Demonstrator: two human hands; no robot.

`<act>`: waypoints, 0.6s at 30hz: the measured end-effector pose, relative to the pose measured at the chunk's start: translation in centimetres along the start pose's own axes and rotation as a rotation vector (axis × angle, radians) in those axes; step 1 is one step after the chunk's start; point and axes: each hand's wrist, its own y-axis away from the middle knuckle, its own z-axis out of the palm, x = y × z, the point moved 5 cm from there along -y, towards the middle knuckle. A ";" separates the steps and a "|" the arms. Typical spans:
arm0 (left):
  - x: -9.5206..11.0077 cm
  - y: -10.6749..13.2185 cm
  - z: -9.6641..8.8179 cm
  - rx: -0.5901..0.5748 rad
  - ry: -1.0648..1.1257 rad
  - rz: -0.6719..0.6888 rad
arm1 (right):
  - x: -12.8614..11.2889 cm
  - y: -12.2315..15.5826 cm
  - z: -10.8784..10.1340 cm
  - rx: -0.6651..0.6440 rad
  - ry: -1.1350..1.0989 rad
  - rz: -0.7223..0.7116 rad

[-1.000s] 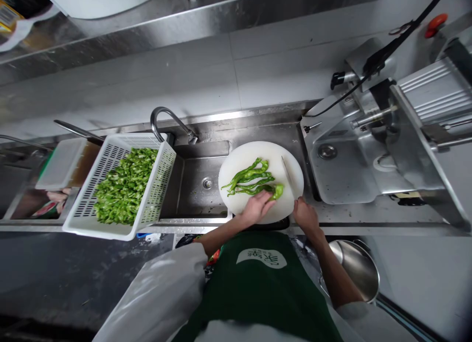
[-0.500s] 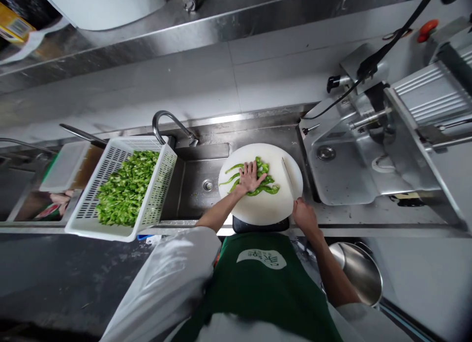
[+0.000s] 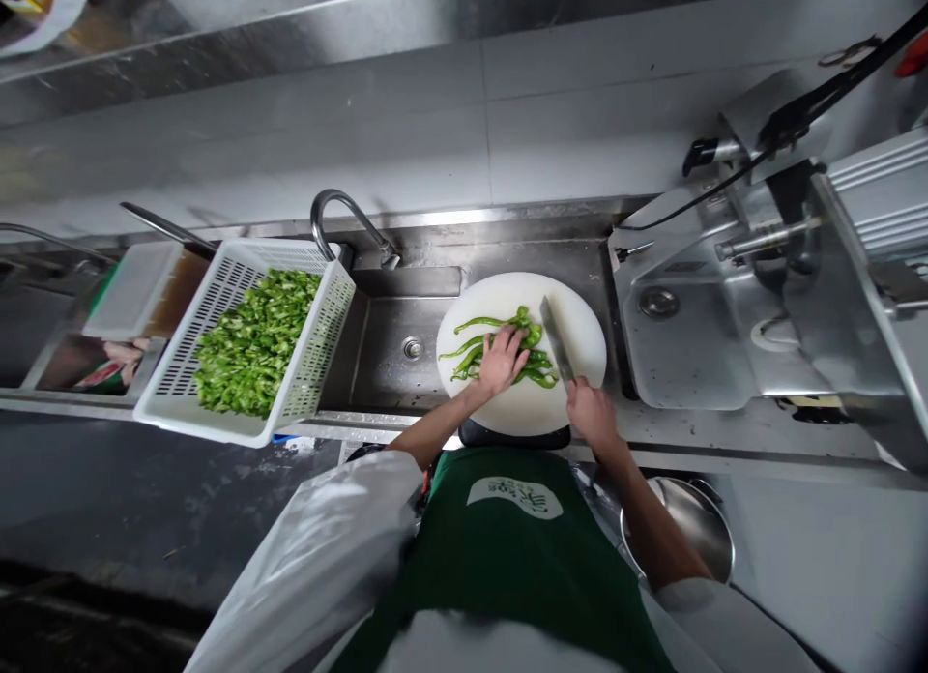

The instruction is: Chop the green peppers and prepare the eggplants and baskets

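Note:
Several long green peppers (image 3: pixel 478 321) lie side by side on a round white cutting board (image 3: pixel 507 417). My left hand (image 3: pixel 500 362) rests on top of them with its fingers apart and slightly bent, covering their middle parts. In my right hand (image 3: pixel 591 412) is the handle of a kitchen knife (image 3: pixel 557 337). Its blade points away from me and stands just right of the pepper ends, tilted a little to the left. A small gap of board shows between most of the blade and the peppers.
Left of the sink (image 3: pixel 391 349) stands a white plastic basket (image 3: pixel 319 364) of chopped green peppers. A faucet (image 3: pixel 352 209) arches behind it. On the right is a metal slicing machine (image 3: pixel 696 354) with a black cable. A steel pot (image 3: pixel 696 528) sits below the counter edge.
My right hand has brought the knife left, closer to the peppers. The fingers of my left hand have gone from flat to more bent. The view has shifted slightly.

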 end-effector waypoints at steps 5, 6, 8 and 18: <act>1.2 4.2 1.7 0.047 0.059 0.094 | 8.0 0.0 2.6 0.042 -0.416 0.045; 1.3 4.8 2.3 0.060 0.052 0.094 | 9.2 0.2 3.4 0.030 -0.515 0.067; 1.5 5.7 3.2 0.088 0.039 0.106 | 10.7 0.9 4.7 0.009 -0.664 0.105; 1.3 6.6 3.5 0.179 0.133 0.183 | 11.0 1.1 6.4 -0.003 -0.854 0.134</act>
